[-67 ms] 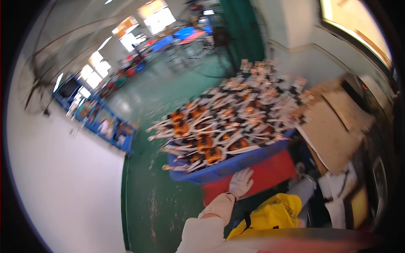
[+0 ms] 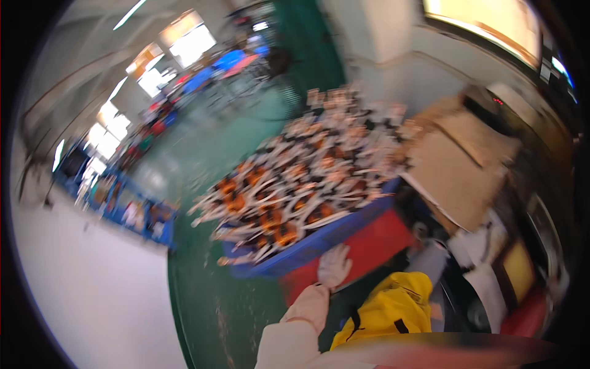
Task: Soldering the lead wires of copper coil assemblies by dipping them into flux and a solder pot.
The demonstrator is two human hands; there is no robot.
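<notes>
No readable text, small red lit display on a pale device, characters too blurred

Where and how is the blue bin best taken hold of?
Probably by the near rim of the blue bin, coming from the person's side: its long near wall shows there, close to the left hand, while the heaped parts hide the far rim.

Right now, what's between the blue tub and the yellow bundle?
In the head view, a red panel with the left hand over it, then a dark strip, lie between the blue tub and the yellow bundle.
</notes>
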